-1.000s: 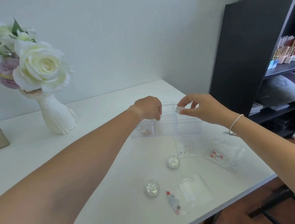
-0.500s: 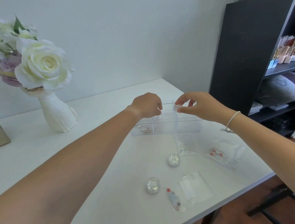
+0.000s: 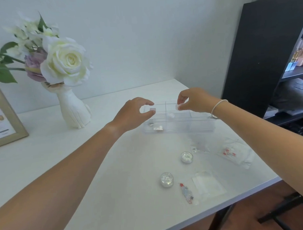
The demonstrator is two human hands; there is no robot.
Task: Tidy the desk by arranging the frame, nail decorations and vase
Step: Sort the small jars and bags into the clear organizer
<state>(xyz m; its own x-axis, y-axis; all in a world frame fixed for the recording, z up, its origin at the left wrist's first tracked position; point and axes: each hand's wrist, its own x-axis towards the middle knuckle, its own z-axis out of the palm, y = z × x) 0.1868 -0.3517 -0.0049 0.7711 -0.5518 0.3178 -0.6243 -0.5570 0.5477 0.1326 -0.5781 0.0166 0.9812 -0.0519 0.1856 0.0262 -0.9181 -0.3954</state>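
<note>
Head view: my left hand (image 3: 131, 114) has uncurled above the box (image 3: 177, 128), a piece (image 3: 152, 109) at its thumb, hold unclear, while my right hand (image 3: 195, 100) pinches a second piece (image 3: 177, 106), mid-sorting.

Left hand (image 3: 131, 114) isn't a fist anymore: fingers opened up over the box (image 3: 200, 127), and a small pale bit (image 3: 152, 109) now shows between them.

Vase (image 3: 74, 109) stands left of organizer (image 3: 179, 126); jars (image 3: 186, 157) lie before it.
</note>
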